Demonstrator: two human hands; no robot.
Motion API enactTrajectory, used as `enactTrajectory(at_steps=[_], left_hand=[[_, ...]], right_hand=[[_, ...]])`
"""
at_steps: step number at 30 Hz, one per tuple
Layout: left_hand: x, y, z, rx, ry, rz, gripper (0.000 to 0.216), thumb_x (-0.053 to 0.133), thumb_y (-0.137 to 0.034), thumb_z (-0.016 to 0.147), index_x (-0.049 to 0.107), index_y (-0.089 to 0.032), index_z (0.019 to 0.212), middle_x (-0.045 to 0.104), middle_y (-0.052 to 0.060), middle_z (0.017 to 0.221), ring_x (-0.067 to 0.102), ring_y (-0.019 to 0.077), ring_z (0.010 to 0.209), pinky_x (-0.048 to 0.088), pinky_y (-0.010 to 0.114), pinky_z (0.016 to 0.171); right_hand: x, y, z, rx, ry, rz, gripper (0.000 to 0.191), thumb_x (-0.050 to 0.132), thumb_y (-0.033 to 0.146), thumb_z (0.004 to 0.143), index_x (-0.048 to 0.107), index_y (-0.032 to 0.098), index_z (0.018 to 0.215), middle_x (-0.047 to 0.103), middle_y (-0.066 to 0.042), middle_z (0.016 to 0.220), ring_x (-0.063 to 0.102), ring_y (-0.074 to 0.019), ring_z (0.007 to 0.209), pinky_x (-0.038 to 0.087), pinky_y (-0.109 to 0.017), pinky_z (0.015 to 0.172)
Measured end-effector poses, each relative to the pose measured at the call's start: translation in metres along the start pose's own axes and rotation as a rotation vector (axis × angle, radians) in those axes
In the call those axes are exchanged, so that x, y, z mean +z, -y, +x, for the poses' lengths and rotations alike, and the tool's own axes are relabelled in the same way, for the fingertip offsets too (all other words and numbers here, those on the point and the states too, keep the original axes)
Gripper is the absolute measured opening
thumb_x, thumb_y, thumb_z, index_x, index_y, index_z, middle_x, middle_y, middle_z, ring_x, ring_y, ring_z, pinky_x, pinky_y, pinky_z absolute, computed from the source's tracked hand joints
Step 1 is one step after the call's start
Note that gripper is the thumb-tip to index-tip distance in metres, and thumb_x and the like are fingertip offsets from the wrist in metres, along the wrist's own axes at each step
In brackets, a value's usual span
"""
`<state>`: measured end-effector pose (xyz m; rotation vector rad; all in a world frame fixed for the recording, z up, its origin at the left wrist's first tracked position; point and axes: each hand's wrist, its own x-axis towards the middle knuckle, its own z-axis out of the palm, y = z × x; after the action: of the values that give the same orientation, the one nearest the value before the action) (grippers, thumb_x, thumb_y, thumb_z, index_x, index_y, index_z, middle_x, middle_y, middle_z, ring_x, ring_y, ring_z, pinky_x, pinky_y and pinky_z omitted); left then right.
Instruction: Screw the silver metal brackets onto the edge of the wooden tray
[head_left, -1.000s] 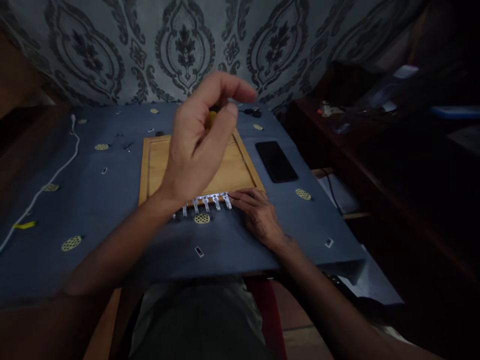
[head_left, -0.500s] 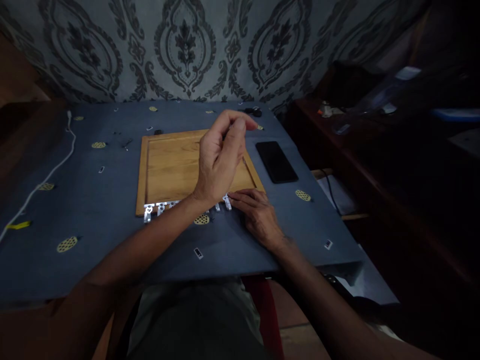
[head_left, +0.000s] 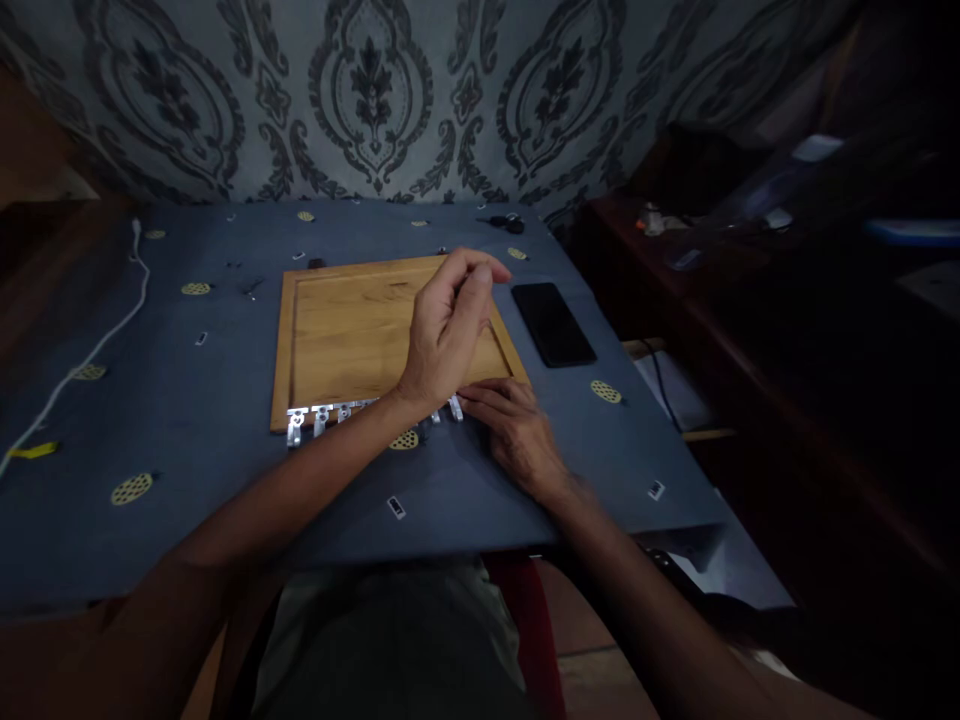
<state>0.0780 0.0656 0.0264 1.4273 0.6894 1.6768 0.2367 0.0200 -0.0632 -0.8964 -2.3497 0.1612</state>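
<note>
A wooden board (head_left: 341, 340) with a grooved border lies flat on the table. Along its near edge runs a shiny metal hook rack (head_left: 296, 425), with several hooks hanging past the edge. My left hand (head_left: 446, 330) is raised over the right part of the board, fingers curled and thumb close to the index finger; whatever it may hold is hidden. Its forearm covers the middle of the rack. My right hand (head_left: 517, 430) rests low at the board's near right corner, its fingers together and the tips at the rack's right end.
A black phone (head_left: 553, 324) lies right of the board. Behind it are dark keys or a similar small item (head_left: 510, 223). A white cable (head_left: 112, 335) runs along the left side of the blue tablecloth (head_left: 225, 520). A patterned wall (head_left: 367, 100) stands behind.
My left hand has moved slightly down and to the right, curled as before. My right hand stays at the rack's right end.
</note>
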Motion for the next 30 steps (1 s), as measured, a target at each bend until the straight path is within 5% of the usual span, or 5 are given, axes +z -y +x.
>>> enactTrajectory(at_steps=[20,30], left_hand=[[0.001,0.005,-0.003,-0.046,0.016,-0.014,0.021,0.047,-0.032,0.106,0.058,-0.022,0.092,0.034,-0.006,0.063,0.031,0.0109,0.054,0.026,0.027,0.052],[-0.006,-0.010,0.003,-0.060,0.200,0.254,0.017,0.042,-0.023,0.104,0.058,-0.022,0.099,0.047,-0.003,0.070,0.045,0.0134,0.065,0.039,0.028,0.064]], right_hand=[[0.000,0.000,0.001,0.009,0.004,0.000,0.059,0.048,-0.001,0.093,0.070,0.032,0.137,0.077,-0.004,0.128,0.064,-0.0267,0.112,0.052,-0.047,0.094],[0.000,-0.001,0.000,0.033,0.063,-0.019,0.066,0.049,-0.003,0.087,0.068,0.032,0.140,0.077,-0.004,0.127,0.064,-0.0275,0.114,0.052,-0.050,0.096]])
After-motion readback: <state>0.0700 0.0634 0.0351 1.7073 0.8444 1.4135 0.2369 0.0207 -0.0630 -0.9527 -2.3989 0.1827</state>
